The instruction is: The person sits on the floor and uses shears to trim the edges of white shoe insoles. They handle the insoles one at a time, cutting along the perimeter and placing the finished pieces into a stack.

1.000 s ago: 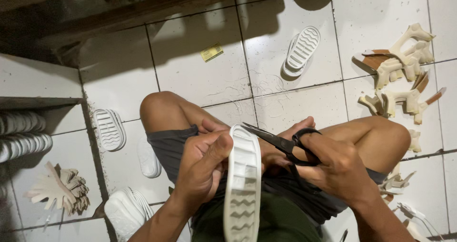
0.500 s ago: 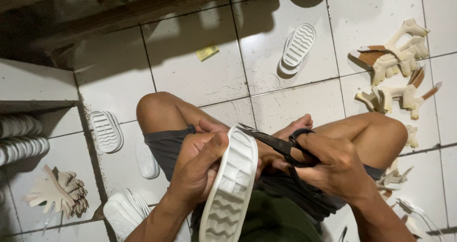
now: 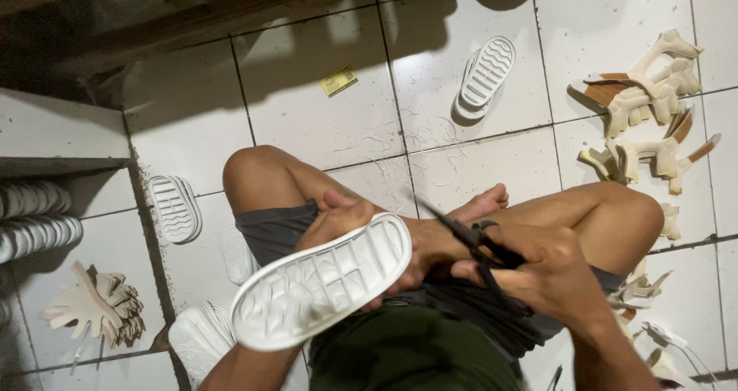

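While I sit cross-legged on the tiled floor (image 3: 323,122):
Left hand (image 3: 346,218): closed around white sole (image 3: 323,283), over my lap.
Right hand (image 3: 550,272): fingers through black scissors (image 3: 473,237), right of sole.
Around sole: 2 loose soles (image 3: 484,76) beyond; strap pieces (image 3: 646,91) far right.

Bare tiled floor (image 3: 323,122) lies open ahead; crossed legs (image 3: 607,214) and scattered soles (image 3: 484,76) hem the sides.

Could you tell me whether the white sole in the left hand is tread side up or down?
Tread side up: the white sole shows its ribbed tread to the camera.
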`<state>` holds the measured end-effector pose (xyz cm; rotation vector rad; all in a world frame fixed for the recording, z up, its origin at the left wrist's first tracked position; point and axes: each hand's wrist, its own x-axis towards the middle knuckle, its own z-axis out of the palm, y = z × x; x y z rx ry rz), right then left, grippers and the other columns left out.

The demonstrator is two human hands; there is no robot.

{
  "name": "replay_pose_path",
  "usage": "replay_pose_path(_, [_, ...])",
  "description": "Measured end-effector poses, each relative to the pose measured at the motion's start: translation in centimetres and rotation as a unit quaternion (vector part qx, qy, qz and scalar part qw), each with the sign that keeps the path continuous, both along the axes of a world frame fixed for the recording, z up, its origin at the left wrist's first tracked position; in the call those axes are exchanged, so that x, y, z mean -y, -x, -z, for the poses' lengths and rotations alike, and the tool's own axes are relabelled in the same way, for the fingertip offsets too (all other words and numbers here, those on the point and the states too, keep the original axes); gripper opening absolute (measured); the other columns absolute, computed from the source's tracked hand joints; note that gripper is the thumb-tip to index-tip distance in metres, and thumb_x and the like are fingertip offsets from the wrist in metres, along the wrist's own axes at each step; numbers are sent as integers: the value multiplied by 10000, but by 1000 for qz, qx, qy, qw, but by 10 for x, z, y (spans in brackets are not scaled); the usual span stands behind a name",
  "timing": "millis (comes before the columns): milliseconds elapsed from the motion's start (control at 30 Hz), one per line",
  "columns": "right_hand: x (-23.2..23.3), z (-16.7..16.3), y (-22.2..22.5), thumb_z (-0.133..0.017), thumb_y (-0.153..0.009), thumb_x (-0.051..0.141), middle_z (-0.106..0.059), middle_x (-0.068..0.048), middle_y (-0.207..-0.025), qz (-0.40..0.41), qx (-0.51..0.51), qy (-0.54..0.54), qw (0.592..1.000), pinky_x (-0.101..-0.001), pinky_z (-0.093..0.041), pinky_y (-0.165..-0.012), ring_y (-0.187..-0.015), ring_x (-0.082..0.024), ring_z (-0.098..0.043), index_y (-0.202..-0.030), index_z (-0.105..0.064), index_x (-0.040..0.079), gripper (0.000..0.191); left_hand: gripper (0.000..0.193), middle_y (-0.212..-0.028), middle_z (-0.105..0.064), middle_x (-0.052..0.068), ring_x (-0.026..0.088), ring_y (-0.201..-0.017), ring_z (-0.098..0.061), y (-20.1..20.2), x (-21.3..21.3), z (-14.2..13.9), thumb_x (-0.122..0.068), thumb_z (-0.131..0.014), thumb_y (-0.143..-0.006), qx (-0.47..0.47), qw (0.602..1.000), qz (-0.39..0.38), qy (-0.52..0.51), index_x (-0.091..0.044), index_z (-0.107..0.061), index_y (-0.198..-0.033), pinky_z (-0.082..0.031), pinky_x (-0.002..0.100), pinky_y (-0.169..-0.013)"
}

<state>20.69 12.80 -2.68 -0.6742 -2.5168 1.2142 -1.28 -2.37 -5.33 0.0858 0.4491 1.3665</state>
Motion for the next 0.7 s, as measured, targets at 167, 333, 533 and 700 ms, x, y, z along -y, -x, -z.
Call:
replay_pose_path(167, [29,13,17,-834,-806,198,-683,-65,-685,109,-131,475,863,-256,-524,-465,-535,-114,-653,-962,-706,-52,322,521,-1040,-699,255,299,-964,-707,-19,-6,3,-287,-643,-988,-85,996,8,12,164,-608,-1247,-580,402,-887])
replay_pose_path(333, [25,34,23,-679,-908,120,-633,-102,-589,122,-182,568,793,-261,-462,-423,-431,-155,-574,-863,-642,-66,194,509,-1148,-692,243,306,-1092,-688,-28,-2,-11,-216,-693,-935,-203,979,-7,-18,124,-589,-1300,-557,433,-993])
replay_pose_path(533, [23,31,5,-692,-968,260,-658,-62,-634,96,-87,467,874,-257,-494,-587,-562,-131,-634,-913,-679,-43,309,564,-1279,-684,229,314,-1245,-667,-29,2,-21,-130,-754,-872,-442,887,-133,-13,76,-567,-1363,-528,471,-1120])
replay_pose_path(700, [20,19,-21,-932,-611,335,-767,-120,-894,66,9,86,994,-282,-572,-689,-762,-186,-734,-1099,-696,-57,669,634,-1374,-654,212,316,-1375,-616,-3,17,-30,-79,-792,-835,-575,784,-232,-29,38,-531,-1401,-493,478,-1212])
